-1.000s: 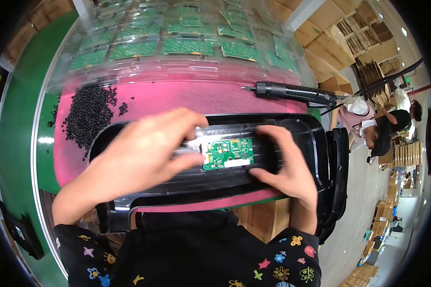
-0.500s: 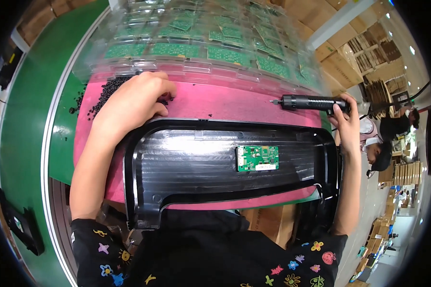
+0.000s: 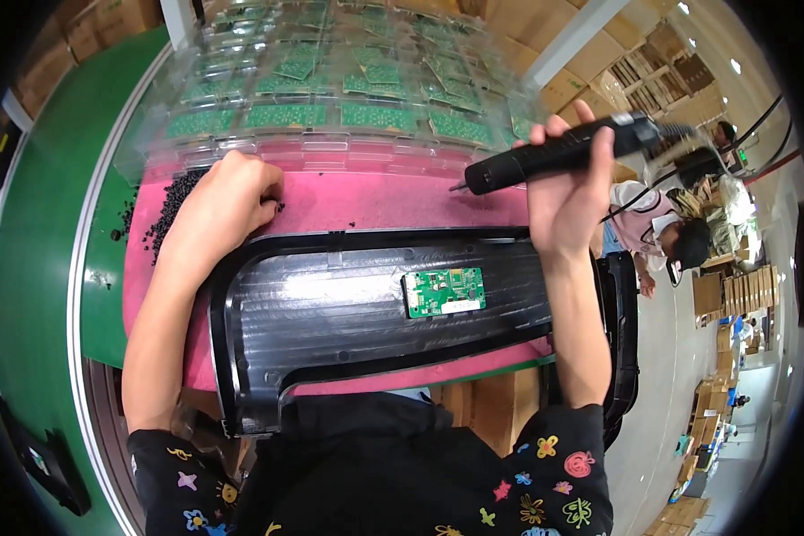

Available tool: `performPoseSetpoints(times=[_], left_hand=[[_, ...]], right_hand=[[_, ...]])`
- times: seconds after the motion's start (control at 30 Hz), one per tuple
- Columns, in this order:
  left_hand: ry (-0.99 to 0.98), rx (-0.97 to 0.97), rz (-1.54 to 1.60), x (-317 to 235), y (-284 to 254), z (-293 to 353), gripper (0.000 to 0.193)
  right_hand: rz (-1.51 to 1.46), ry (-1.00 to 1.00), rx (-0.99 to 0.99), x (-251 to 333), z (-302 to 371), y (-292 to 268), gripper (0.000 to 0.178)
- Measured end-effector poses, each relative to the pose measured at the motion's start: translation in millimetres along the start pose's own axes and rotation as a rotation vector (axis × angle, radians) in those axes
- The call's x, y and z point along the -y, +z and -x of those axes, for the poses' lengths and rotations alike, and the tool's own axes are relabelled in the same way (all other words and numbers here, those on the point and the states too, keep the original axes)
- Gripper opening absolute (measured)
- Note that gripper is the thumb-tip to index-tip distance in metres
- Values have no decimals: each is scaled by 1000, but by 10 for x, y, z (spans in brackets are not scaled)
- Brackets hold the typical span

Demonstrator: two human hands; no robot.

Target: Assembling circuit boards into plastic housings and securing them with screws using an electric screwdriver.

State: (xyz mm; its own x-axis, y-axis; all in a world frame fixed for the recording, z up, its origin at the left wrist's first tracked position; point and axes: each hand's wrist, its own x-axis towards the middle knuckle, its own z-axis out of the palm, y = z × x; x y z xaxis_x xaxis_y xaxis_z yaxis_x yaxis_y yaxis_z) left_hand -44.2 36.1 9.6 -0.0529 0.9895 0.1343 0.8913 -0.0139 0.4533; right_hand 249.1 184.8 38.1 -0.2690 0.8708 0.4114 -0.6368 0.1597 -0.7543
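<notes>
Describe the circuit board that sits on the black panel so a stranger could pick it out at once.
On the pink mat lies a long black plastic panel. Right of its middle sits one small green circuit board. Unlike the boards in the clear trays behind, it lies alone on black plastic.

Clear plastic blister trays (image 3: pixel 330 98) are lying stacked across the far side of the worktop, each pocket holding a small green circuit board. Brown cardboard boxes (image 3: pixel 590 67) are standing piled behind them at the upper right, and more flat brown cartons (image 3: pixel 741 290) are sitting in stacks on the floor along the right edge. No labels, signs or screens are showing clearly.
</notes>
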Motion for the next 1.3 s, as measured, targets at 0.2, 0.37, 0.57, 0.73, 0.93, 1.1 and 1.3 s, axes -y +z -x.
performPoseSetpoints(times=[0.2,0.37,0.57,0.73,0.93,1.1,1.3], left_hand=[[107,-162,292,-396,-59,-62,17],[115,107,719,-916,-33,-146,12],[-20,348,1069,-985,67,-270,14],[57,361,1082,-989,63,-200,15],[23,154,959,-1034,79,-130,9],[89,61,1027,-985,55,-212,11],[180,-82,929,-827,88,-287,13]], right_hand=[[-286,42,-27,249,327,436,50],[-472,104,-41,291,390,568,53],[-530,71,-99,384,430,432,55],[-482,-6,27,390,559,400,59],[-391,-61,116,351,542,375,60],[-361,-97,125,381,583,391,54],[-124,-4,22,201,547,462,43]])
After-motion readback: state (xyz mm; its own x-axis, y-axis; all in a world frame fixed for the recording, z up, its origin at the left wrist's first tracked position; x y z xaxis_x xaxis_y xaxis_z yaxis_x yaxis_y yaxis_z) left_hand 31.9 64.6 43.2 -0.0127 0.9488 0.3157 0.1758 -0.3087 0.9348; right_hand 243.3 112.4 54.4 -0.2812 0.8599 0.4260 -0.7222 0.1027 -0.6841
